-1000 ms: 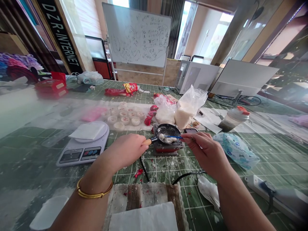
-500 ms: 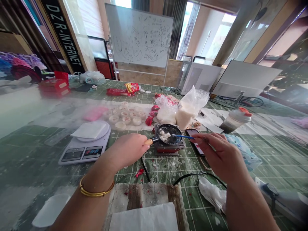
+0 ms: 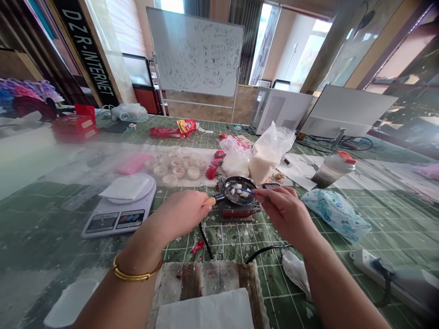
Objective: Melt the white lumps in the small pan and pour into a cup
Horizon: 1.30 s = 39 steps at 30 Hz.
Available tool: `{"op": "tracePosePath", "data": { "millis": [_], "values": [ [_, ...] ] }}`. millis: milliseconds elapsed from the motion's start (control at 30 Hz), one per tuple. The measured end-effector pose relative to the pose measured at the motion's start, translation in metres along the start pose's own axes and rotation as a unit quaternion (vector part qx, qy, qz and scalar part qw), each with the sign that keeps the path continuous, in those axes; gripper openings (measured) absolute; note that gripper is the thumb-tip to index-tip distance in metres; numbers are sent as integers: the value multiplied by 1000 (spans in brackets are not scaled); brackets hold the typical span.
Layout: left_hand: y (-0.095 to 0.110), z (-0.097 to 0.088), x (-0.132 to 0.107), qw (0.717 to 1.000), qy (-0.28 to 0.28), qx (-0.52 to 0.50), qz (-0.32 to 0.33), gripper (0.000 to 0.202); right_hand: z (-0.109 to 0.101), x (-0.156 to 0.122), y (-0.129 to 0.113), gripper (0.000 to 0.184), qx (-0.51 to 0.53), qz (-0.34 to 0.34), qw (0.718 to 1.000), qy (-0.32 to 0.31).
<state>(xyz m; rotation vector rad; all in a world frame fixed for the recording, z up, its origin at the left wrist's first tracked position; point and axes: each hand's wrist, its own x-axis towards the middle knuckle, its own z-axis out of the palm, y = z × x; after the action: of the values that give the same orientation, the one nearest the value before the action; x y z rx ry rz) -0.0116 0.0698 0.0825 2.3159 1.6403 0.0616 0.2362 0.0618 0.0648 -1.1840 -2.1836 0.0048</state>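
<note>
Left hand [image 3: 187,211] grips the handle [image 3: 210,201] of a black pan [image 3: 240,181]; right hand [image 3: 284,211] pinches a blue stick [image 3: 245,190] over white lumps [image 3: 244,194]

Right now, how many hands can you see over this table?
2. The left hand grips the handle of the black pan; the right hand holds a thin blue stick over the pan. No other hands show.

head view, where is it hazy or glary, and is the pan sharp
Head view throughout: milky haze at left softens the red box; a window at upper right glares white; the black pan is fairly clear.
</note>
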Motion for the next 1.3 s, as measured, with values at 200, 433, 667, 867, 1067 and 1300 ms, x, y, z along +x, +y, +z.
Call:
{"op": "tracePosePath", "data": {
  "millis": [200, 433, 667, 867, 1067, 1300],
  "values": [
    [1, -1, 1, 1000, -1, 3, -6, 38, -6, -3, 0, 18, 13, 3, 1000, -4],
    [0, 1, 0, 1000, -2, 5, -7, 36, -8, -4, -1, 16, -12, 25, 999, 18],
    [-1, 1, -1, 1000, -1, 2, -10, 38, -8, -4, -3, 16, -11, 8, 1000, 15],
    [-1, 2, 0, 1000, 1, 2, -6, 37, -8, -3, -6, 17, 39, -14, 999, -25],
    [-1, 3, 0, 1000, 6, 3, 0, 38, -8, -3, 11, 18, -41, 50, 995, 71],
    [-2, 0, 1, 1000, 0, -8, -22, 39, -8, -4, 0, 18, -14, 6, 1000, -9]
  ]
}}
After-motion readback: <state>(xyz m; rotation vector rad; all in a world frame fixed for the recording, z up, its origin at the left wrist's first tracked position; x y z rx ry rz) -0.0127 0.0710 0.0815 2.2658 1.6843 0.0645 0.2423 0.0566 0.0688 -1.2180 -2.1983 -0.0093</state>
